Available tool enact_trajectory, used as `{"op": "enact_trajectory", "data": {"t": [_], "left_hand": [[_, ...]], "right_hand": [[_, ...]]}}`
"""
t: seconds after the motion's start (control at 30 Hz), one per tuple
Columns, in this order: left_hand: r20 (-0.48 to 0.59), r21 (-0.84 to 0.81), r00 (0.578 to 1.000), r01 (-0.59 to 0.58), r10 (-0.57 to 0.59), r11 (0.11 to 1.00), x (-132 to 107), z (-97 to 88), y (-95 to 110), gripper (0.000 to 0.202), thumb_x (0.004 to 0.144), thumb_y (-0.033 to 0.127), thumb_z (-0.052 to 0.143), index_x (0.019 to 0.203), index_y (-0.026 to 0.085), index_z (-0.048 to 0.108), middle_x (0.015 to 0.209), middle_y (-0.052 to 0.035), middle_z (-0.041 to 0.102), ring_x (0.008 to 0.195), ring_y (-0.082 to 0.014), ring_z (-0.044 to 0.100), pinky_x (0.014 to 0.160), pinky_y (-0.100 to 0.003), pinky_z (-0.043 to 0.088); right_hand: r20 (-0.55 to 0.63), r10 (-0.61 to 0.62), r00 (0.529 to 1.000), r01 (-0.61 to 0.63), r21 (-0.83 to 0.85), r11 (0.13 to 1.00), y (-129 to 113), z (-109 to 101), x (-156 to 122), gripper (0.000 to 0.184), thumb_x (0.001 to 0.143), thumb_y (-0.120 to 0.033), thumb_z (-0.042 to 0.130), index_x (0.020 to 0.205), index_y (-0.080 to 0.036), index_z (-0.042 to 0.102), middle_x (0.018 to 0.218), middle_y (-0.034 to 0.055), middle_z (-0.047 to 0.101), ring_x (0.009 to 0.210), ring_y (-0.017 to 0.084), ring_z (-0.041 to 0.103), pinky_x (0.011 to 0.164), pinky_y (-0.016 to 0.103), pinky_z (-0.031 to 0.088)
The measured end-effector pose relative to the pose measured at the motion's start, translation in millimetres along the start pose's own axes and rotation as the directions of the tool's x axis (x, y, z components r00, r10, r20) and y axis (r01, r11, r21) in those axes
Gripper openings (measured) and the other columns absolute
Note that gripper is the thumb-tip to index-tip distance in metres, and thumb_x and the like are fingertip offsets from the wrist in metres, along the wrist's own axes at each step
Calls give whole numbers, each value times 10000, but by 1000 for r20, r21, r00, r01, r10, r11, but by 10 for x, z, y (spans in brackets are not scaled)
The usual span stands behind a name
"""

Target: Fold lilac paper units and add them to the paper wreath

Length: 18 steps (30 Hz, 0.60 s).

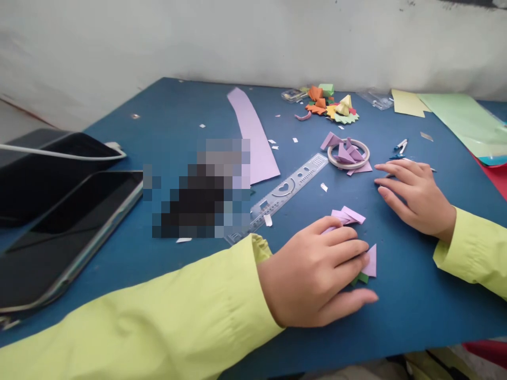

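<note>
My left hand (317,269) lies palm down over a small group of folded paper pieces, its thumb stretched out apart. Folded purple strips (352,215) stick out beyond its knuckles. A purple paper triangle (371,262) and a green folded piece (361,278) show by its index fingertip; whatever is under the palm is hidden. To the right, my right hand (414,192) rests with fingers extended and nothing visible in them. Its fingertips are near a roll of tape (331,158) that encircles several folded purple pieces (347,152). Just behind that hand lies a blue and white compass-like tool (401,146).
A clear ruler (283,190) and a long purple paper strip (257,137) lie mid-table. Phone (71,232) and dark case-like object (51,158) are left, beside a blurred patch. Folded orange and green paper (320,100) sits at the back; green sheets (463,119) lie right.
</note>
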State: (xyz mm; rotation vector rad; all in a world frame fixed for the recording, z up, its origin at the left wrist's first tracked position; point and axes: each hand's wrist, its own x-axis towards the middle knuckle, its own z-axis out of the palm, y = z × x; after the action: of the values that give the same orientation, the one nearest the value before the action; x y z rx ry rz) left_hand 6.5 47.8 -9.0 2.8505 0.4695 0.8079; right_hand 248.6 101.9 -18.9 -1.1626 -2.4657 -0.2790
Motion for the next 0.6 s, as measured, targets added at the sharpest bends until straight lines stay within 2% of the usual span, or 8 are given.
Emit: {"op": "enact_trajectory", "data": {"t": [0.13, 0.4, 0.53, 0.6], "left_hand": [[-86, -30, 995, 41, -43, 999, 29, 9, 3, 259, 922, 125, 478, 764, 115, 683, 818, -85, 729, 803, -199, 649, 835, -370, 505], [-101, -51, 991, 85, -90, 995, 48, 22, 2, 274, 931, 129, 462, 730, 151, 648, 790, -62, 717, 776, -179, 642, 807, -340, 512], [-111, -46, 989, 91, -95, 995, 48, 25, -3, 273, 925, 124, 472, 727, 139, 659, 795, -62, 715, 799, -186, 639, 857, -349, 503], [-109, -50, 990, 90, -95, 995, 43, 29, -12, 279, 924, 125, 474, 722, 131, 666, 788, -66, 711, 799, -191, 639, 849, -348, 505]], "right_hand": [[36, 10, 999, -9, -44, 999, -3, 43, 46, 365, 1012, -317, 359, 1067, -154, 682, 1298, 86, 610, 1230, 287, 505, 975, 483, 318], [93, 12, 996, -2, -103, 995, -36, 92, 117, 378, 1012, -326, 363, 1186, -117, 627, 1257, 112, 634, 1256, 307, 481, 1000, 527, 262], [86, 11, 996, -3, -97, 995, -37, 96, 109, 363, 1001, -322, 390, 1187, -112, 622, 1265, 120, 628, 1244, 308, 491, 991, 518, 278], [67, 15, 998, -10, -87, 996, -34, 93, 111, 340, 999, -311, 396, 1129, -126, 650, 1238, 104, 646, 1228, 296, 507, 991, 504, 285]]}}
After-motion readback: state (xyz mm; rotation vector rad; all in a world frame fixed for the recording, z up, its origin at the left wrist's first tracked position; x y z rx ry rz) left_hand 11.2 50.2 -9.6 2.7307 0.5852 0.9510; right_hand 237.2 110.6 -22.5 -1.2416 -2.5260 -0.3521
